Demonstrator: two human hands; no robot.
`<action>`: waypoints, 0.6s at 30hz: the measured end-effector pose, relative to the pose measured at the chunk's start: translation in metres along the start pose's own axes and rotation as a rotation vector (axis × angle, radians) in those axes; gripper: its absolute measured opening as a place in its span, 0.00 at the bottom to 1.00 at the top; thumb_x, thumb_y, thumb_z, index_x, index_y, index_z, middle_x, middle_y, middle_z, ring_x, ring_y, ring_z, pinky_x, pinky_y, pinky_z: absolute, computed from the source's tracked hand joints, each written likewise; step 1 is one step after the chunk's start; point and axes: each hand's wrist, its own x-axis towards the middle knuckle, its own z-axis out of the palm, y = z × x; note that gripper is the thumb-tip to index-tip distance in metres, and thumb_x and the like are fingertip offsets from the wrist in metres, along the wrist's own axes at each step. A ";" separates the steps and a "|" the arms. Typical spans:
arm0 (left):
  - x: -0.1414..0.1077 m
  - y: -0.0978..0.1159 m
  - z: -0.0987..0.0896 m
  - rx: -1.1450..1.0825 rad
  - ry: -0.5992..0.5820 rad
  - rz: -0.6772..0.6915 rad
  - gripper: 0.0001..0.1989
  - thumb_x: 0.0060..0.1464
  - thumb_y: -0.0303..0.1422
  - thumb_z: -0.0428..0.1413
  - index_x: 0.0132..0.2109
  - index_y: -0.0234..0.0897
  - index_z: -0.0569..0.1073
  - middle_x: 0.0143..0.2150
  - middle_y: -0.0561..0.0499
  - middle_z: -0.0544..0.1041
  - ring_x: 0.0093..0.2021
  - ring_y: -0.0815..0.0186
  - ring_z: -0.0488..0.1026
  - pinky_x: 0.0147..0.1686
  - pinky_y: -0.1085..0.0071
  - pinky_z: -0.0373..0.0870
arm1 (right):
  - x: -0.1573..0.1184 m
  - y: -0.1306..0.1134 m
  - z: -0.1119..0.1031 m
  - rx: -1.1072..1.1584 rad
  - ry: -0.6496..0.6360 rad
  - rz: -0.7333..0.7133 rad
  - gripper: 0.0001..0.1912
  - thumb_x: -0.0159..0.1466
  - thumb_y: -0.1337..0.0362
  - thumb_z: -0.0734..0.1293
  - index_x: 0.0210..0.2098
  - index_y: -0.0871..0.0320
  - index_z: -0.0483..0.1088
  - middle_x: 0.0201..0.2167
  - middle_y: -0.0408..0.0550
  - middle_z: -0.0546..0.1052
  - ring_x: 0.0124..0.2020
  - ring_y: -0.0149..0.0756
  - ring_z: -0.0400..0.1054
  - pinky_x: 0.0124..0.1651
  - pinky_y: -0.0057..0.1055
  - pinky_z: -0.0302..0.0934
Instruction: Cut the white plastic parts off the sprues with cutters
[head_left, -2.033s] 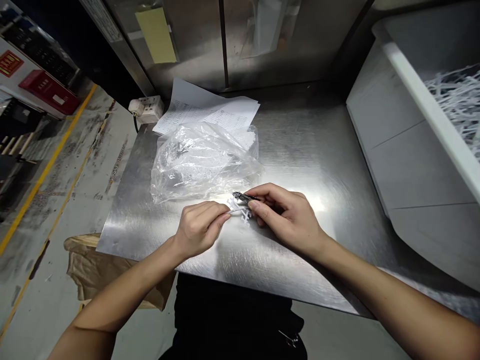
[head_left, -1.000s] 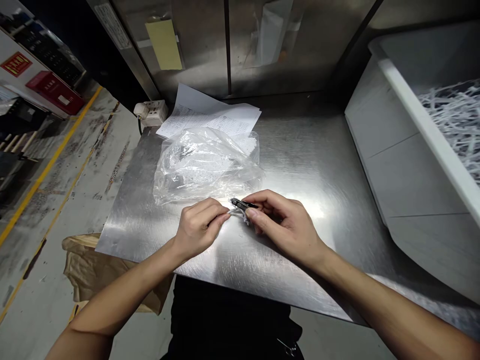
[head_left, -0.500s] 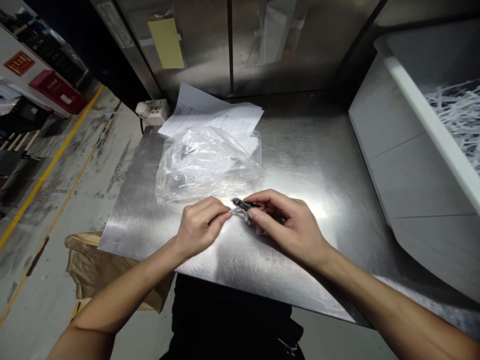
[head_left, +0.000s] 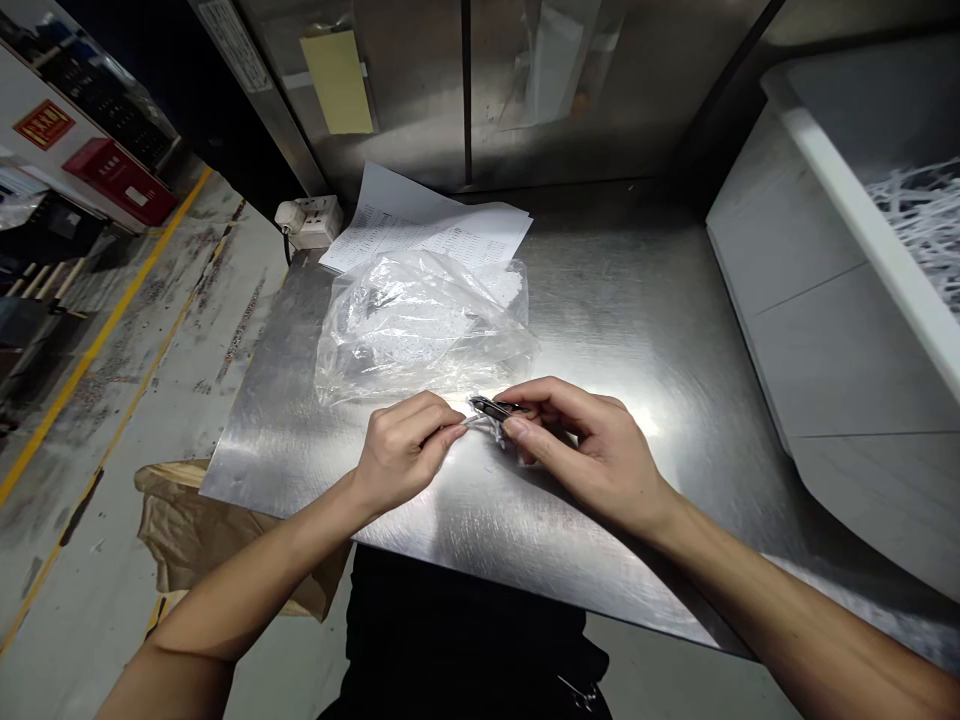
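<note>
My left hand [head_left: 409,447] is closed, pinching the end of a thin white plastic piece [head_left: 474,419] between thumb and forefinger. My right hand [head_left: 589,450] is closed on dark, shiny nail clippers [head_left: 491,408], whose jaws point left at the white piece. Several small white prongs [head_left: 498,434] of the piece show below the clippers, close to my right fingertips. Whether the jaws touch the plastic is too small to tell. Just beyond both hands lies a clear plastic bag [head_left: 420,330] with many tiny white bits inside.
Printed sheets [head_left: 480,235] lie behind the bag on the metal table [head_left: 607,290]. A white power socket [head_left: 315,222] sits at the back left corner. To the right stands a large grey bin [head_left: 817,300] with thin white strands [head_left: 919,225]. Brown paper [head_left: 202,540] is below the left edge.
The whole view has shifted slightly. Both hands keep nearly the same pose around the white piece, and the clippers are turned a little.
</note>
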 end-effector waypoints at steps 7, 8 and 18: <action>-0.001 0.000 0.000 0.032 -0.013 0.022 0.04 0.73 0.27 0.62 0.46 0.37 0.82 0.41 0.47 0.85 0.40 0.64 0.84 0.38 0.69 0.79 | -0.001 0.002 0.001 -0.020 -0.005 0.011 0.11 0.75 0.56 0.74 0.52 0.54 0.82 0.34 0.46 0.83 0.34 0.40 0.79 0.32 0.35 0.69; -0.001 0.000 0.000 0.038 -0.014 0.028 0.04 0.73 0.27 0.62 0.46 0.37 0.82 0.41 0.47 0.85 0.40 0.64 0.84 0.39 0.69 0.79 | -0.001 0.003 0.002 -0.019 -0.004 0.014 0.11 0.75 0.56 0.74 0.52 0.54 0.82 0.34 0.46 0.83 0.34 0.40 0.79 0.32 0.35 0.69; -0.001 0.000 0.001 0.070 -0.029 0.028 0.04 0.73 0.27 0.62 0.47 0.37 0.82 0.40 0.48 0.85 0.39 0.64 0.83 0.38 0.69 0.77 | 0.001 0.002 0.010 0.095 0.044 0.114 0.10 0.76 0.57 0.72 0.48 0.57 0.81 0.26 0.40 0.76 0.24 0.33 0.72 0.30 0.34 0.65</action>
